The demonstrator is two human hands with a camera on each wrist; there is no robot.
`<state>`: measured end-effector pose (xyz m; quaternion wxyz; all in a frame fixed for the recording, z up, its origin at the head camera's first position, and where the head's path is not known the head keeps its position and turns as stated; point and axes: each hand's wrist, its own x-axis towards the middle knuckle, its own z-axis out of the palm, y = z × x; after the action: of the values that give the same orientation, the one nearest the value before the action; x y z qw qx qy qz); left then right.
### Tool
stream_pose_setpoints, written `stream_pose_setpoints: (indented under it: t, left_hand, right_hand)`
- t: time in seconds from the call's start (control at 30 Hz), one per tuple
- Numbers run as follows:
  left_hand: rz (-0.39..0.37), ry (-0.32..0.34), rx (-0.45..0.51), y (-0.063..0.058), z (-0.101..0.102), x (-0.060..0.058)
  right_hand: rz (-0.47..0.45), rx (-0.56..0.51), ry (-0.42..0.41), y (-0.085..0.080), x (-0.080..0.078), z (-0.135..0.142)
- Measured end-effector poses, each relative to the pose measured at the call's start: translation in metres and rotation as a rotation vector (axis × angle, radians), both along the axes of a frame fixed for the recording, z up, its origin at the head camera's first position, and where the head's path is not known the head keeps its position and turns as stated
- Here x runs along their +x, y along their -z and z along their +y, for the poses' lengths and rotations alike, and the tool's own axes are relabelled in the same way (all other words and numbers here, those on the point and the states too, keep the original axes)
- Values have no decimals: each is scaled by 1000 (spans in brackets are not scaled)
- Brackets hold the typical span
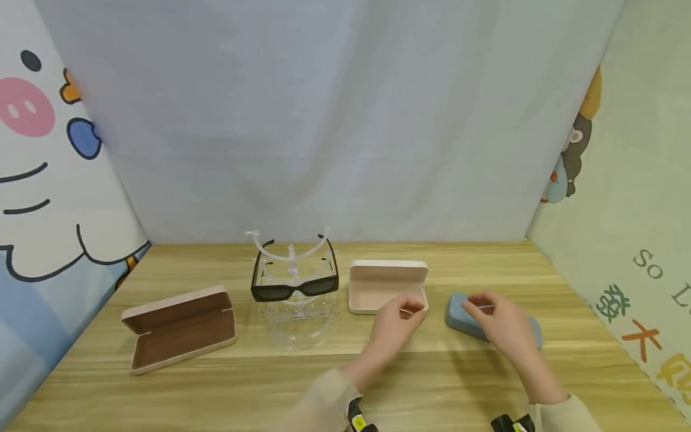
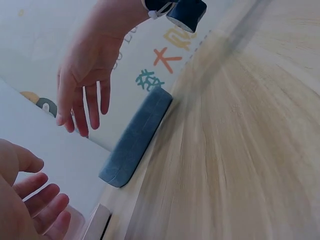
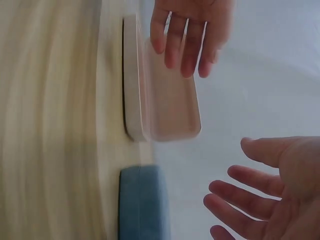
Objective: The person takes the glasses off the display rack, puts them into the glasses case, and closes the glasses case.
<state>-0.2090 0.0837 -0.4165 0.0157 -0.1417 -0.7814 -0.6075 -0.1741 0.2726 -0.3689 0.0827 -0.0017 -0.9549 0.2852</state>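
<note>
I note the blue case (image 2: 137,139) below the nearer right hand (image 1: 504,327) (left hand (image 1: 396,325) farther off), long axis crosswise, right end angled closer, both hands loosely spread, empty.

- Screened-off area; home or shop, unclear
- Grey cloth (image 1: 335,120) behind the wood-grain desk (image 1: 178,396)
- Cartoon sheet (image 1: 59,198) at left
- Lettered sheet (image 1: 631,180) at right

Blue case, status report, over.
Left hand empty, near pink-lined case. Right hand empty, above blue case. Blue case closed, on table. Nothing seen between them.
</note>
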Motion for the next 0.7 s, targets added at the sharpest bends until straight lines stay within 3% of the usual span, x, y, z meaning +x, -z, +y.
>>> stream_pose_setpoints:
  t: [0.37, 0.7]
  left_hand:
    - [1, -31, -63, -2, -57, 16]
    - [35, -239, -127, 2, -112, 32]
  right_hand:
    - [83, -97, -87, 9, -12, -49]
    - [173, -202, -181, 9, -21, -86]
